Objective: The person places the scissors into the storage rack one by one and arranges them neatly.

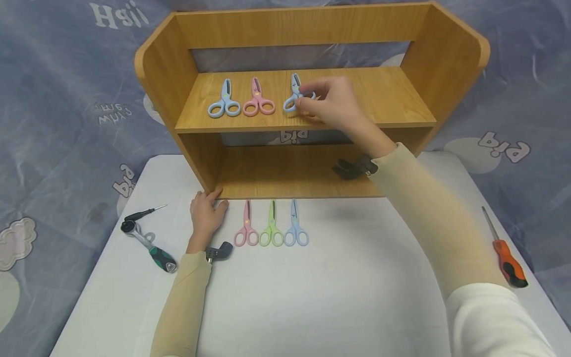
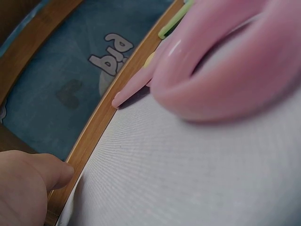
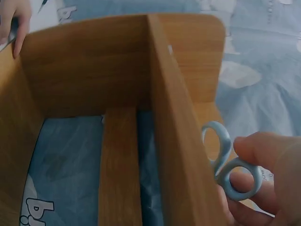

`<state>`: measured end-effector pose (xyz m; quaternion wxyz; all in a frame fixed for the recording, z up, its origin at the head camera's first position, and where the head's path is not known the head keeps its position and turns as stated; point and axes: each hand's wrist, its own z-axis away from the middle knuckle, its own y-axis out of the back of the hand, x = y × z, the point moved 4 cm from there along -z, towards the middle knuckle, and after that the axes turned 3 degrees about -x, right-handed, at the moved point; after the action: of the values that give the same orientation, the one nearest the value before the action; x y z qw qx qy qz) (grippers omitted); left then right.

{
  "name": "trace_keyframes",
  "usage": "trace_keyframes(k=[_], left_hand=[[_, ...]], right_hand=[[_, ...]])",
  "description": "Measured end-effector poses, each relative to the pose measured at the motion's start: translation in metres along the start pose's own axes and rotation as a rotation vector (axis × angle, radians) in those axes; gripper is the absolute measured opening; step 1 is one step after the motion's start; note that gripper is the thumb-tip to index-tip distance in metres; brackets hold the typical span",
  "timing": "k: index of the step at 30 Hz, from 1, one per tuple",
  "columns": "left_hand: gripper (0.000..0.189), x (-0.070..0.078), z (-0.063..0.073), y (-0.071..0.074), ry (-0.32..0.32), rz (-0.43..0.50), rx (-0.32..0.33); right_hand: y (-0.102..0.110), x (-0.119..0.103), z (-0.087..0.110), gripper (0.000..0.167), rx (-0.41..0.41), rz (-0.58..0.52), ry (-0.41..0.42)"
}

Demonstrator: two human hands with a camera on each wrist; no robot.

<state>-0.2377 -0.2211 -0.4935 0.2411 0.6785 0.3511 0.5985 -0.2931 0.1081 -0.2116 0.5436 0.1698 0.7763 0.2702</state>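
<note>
My right hand [image 1: 332, 104] pinches a pair of blue scissors [image 1: 295, 89] by its handle at the upper shelf. In the right wrist view, thumb and fingers lie about a ring of the blue scissors [image 3: 241, 179]. Left of it on that shelf lie pink scissors [image 1: 256, 101] and another pair of blue scissors [image 1: 225, 101], blades pointing back. My left hand [image 1: 207, 213] rests at the lower front left corner of the wooden rack, fingers touching its edge. Beside it on the table lie pink scissors [image 1: 247, 228], green scissors [image 1: 272, 228] and blue scissors [image 1: 295, 228] in a row.
The two-tier wooden rack [image 1: 308, 125] stands at the back of the white table [image 1: 339, 297]. At the left lie a green-handled ratchet [image 1: 149, 248] and a small black screwdriver [image 1: 142, 214]. An orange screwdriver [image 1: 506, 258] lies near the right edge.
</note>
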Motion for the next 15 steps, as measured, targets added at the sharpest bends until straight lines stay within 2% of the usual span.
trace_keyframes(k=[3, 7, 15], left_hand=[[0.049, -0.001, -0.001, -0.001, 0.003, -0.003, -0.001], [0.049, -0.001, -0.003, -0.002, 0.006, -0.005, -0.006], [0.049, -0.002, -0.002, -0.002, 0.023, -0.012, -0.019]], right_hand=[[-0.006, -0.002, -0.003, 0.034, 0.003, 0.11, 0.039], [-0.012, -0.002, -0.002, 0.032, 0.028, 0.186, 0.097], [-0.019, -0.001, 0.001, 0.03, 0.023, 0.32, 0.108]])
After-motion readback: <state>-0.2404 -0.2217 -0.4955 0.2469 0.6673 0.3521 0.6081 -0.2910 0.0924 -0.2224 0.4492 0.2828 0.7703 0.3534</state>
